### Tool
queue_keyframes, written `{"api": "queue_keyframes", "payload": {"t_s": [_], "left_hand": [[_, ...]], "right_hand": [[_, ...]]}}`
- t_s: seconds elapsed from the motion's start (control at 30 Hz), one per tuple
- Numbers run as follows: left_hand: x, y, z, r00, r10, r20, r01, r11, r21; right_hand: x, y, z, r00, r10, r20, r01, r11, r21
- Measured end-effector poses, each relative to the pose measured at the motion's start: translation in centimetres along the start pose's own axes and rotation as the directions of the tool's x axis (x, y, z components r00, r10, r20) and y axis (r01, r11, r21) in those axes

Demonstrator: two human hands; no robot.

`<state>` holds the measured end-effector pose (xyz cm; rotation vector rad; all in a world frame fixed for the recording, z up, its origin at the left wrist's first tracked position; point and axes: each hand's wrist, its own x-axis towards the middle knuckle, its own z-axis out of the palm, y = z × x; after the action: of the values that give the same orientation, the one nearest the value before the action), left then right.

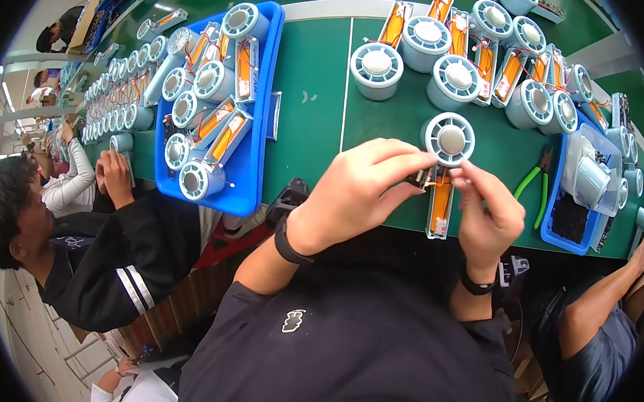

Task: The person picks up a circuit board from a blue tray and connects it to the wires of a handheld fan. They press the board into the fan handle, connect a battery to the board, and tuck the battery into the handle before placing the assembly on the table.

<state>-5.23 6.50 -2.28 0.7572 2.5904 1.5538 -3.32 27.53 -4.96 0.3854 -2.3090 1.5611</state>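
In front of me at the table's near edge lies a light-blue handheld fan unit [449, 140], its round grille head pointing away. Its open handle [439, 212] shows an orange battery and points toward me. My left hand [363, 192] comes in from the left and pinches a small dark circuit board [418, 179] where the handle meets the head. Thin red and orange wires run beside it. At the other side of the same joint, my right hand [491, 211] has thumb and fingers pressed together; whatever is between them is too small to make out.
Green-handled cutters [534, 183] lie to the right, beside a blue tray [566, 242] with a clear tub and dark small parts. Several similar units [455, 76] stand beyond my hands. A large blue tray [253, 175] of units is at left. Co-workers [113, 247] sit on both sides.
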Motion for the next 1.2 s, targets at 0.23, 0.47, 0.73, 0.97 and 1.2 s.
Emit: {"api": "queue_keyframes", "payload": {"t_s": [0.23, 0.47, 0.73, 0.97, 1.2], "left_hand": [[0.2, 0.0, 1.2, 0.990, 0.100, -0.100, -0.103, 0.994, -0.030], [0.2, -0.4, 1.2, 0.992, 0.075, -0.096, -0.085, 0.991, -0.103], [0.4, -0.5, 1.6, 0.991, 0.100, -0.093, -0.110, 0.988, -0.110], [0.1, -0.1, 1.7, 0.995, 0.008, -0.103, -0.024, 0.987, -0.158], [0.4, -0.9, 2.0, 0.972, 0.181, -0.147, -0.187, 0.982, -0.029]], "right_hand": [[0.5, -0.3, 0.6, 0.993, -0.094, 0.065, 0.102, 0.986, -0.130], [0.7, -0.2, 0.0, 0.965, -0.220, 0.144, 0.245, 0.952, -0.184], [0.9, -0.1, 0.0, 0.990, -0.080, 0.113, 0.075, 0.996, 0.049], [1.3, 0.9, -0.9, 0.962, -0.176, 0.209, 0.171, 0.984, 0.042], [1.2, 0.0, -0.6, 0.971, -0.170, 0.165, 0.178, 0.984, -0.032]]}}
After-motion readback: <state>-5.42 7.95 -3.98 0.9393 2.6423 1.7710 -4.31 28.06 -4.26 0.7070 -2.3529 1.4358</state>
